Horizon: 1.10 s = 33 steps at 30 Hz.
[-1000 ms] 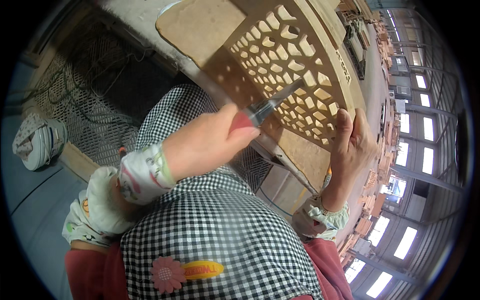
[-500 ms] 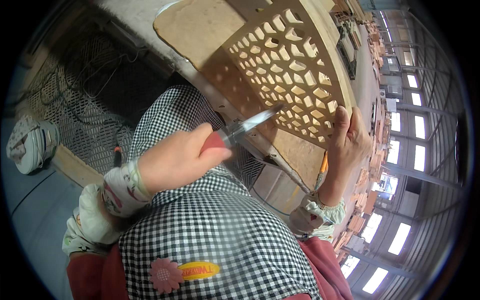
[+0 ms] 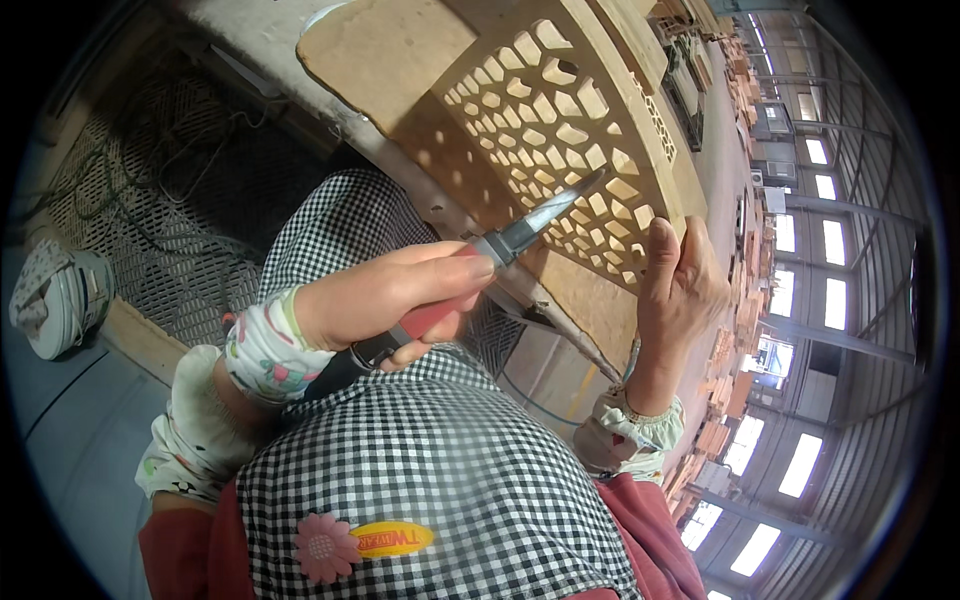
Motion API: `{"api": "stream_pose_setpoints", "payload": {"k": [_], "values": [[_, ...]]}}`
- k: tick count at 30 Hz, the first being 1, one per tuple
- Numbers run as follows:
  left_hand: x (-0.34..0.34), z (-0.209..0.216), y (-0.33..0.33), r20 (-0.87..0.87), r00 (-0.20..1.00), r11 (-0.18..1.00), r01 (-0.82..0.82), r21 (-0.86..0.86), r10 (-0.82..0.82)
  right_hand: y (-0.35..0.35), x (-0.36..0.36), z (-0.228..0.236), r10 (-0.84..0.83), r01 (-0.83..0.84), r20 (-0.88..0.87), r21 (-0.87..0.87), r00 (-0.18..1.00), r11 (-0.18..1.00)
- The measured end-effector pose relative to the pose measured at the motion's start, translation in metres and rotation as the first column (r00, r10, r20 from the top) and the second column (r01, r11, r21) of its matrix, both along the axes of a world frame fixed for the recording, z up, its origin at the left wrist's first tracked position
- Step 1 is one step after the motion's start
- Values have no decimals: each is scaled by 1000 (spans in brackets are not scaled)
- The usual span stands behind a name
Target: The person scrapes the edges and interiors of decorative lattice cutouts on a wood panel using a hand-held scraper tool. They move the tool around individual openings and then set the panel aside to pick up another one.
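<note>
My left hand (image 3: 385, 290) is wrapped round the red and black handle of a knife (image 3: 545, 212). The blade points up and to the right, its tip in front of a wooden lattice panel (image 3: 625, 115) cut through with many angular holes. Whether the blade touches the wood, I cannot tell. My right hand (image 3: 685, 275) grips the panel's near right corner, thumb on the face towards me and fingers round the edge. Tilted up off the brown board (image 3: 385, 50) on the bench, the panel throws a dotted shadow on it.
Left of me, a white bucket (image 3: 75, 300) with a cloth on it stands by a wooden strip (image 3: 150, 335). Cables lie over the patterned floor mat (image 3: 200, 200) below the bench edge (image 3: 375, 150). Stacked wood pieces (image 3: 720, 380) line the hall at right.
My left hand has turned the knife and brought its tip up and rightward across the panel's holes. The panel and right hand have shifted slightly left; the orange-handled tool by my right wrist is hidden now.
</note>
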<state>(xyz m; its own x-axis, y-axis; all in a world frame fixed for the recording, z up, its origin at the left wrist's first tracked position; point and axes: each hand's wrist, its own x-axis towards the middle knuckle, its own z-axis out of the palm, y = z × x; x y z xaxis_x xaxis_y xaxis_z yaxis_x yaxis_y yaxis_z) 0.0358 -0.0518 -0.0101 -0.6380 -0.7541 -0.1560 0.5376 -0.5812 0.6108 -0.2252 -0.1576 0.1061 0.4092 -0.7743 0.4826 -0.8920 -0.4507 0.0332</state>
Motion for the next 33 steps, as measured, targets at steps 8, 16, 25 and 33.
{"api": "stream_pose_setpoints", "payload": {"k": [8, 16, 25, 33], "values": [[-3, -4, -18, -47, 997, 998, 58, -25, -59, 0, -1, 1, 36, -36, -22, -5, 999, 999], [-6, 6, -28, 106, 994, 996, 44, -75, -36, 2, 1, 2, 26, -26, -34, -2, 999, 1000], [12, 13, 15, 660, 620, 869, -74, -489, 424, -6, 13, 5, -45, 44, -3, -27, 999, 999], [12, 84, 12, 678, -102, 685, 143, -714, 728, -3, 30, 22, -48, 43, -47, -111, 998, 993]]}}
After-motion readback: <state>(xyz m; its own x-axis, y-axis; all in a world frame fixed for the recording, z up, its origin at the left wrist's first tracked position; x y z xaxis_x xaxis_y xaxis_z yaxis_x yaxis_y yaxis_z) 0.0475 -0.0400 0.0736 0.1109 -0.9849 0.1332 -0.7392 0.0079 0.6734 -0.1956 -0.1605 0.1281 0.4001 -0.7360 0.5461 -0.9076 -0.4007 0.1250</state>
